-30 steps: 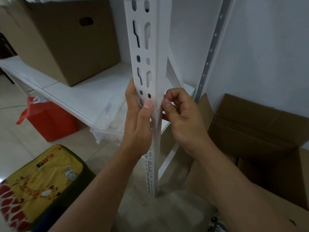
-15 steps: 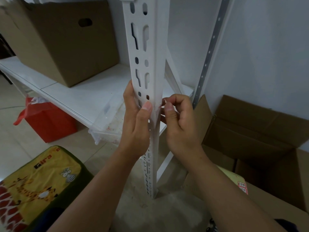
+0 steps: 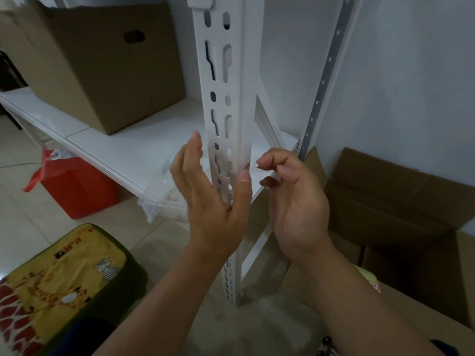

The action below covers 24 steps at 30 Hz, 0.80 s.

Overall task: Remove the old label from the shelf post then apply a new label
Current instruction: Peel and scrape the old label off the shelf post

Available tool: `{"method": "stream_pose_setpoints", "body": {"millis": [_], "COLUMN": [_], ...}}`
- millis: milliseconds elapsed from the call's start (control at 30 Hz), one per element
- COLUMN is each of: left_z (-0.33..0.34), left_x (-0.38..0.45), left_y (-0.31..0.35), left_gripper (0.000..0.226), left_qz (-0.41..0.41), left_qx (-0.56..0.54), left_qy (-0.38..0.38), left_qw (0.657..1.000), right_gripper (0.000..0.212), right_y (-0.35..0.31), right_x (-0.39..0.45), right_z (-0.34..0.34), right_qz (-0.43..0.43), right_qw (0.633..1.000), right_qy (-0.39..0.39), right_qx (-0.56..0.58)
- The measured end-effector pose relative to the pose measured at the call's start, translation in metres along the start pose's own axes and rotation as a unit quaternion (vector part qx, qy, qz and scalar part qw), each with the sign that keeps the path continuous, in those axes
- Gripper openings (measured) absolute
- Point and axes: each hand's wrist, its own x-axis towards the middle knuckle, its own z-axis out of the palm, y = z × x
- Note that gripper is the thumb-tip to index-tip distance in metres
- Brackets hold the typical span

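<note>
Landmark is the white shelf post (image 3: 226,104), upright mid-frame, slotted face toward the camera. Far left of the post, low: a yellow cushion (image 3: 51,286) with a giraffe print on the floor, and a red bag (image 3: 74,186) under the shelf board (image 3: 133,152). On that board, left of the post, sits a closed cardboard box (image 3: 102,65) with a hand-hole; a clear plastic tray (image 3: 164,194) sticks out from under the board's front edge, just left of the post. Left hand (image 3: 210,199) is at the post's lower visible section, fingers straight and spread, thumb tip against the post's front corner, the other fingers up along its left side; it holds nothing. The post's corner beside the thumb looks smudged with faint residue; cannot tell if any label remains there. Right hand (image 3: 295,199) is just right of the post, clear of it, fingers curled, with a small white scrap (image 3: 256,164) pinched at the fingertips, likely a label piece, too small to confirm. Further right of the post: a grey perforated rail (image 3: 323,80) against the wall, then an open cardboard box (image 3: 406,214) on the floor.
</note>
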Motion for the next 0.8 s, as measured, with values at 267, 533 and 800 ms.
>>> {"method": "stream_pose_setpoints", "body": {"millis": [267,533,800], "left_z": [-0.008,-0.011,-0.016], "left_x": [0.000,0.004,0.006], "left_y": [0.007,0.012,0.022], "left_gripper": [0.024,0.017,0.017], "left_qz": [0.161,0.118,0.053], "left_qx": [-0.014,-0.034,-0.092], "left_qy": [-0.028,-0.042,-0.068], "left_qw": [0.986,0.991,0.992], "right_gripper": [0.037,0.043,0.043], "right_y": [-0.005,0.000,-0.003], "right_x": [-0.005,-0.004,-0.005], "right_z": [-0.006,-0.006,-0.003], "right_qz": [0.024,0.038,0.053], "right_qw": [0.992,0.992,0.996], "right_qy": [-0.043,-0.040,-0.037], "right_qx": [0.116,0.113,0.068]}}
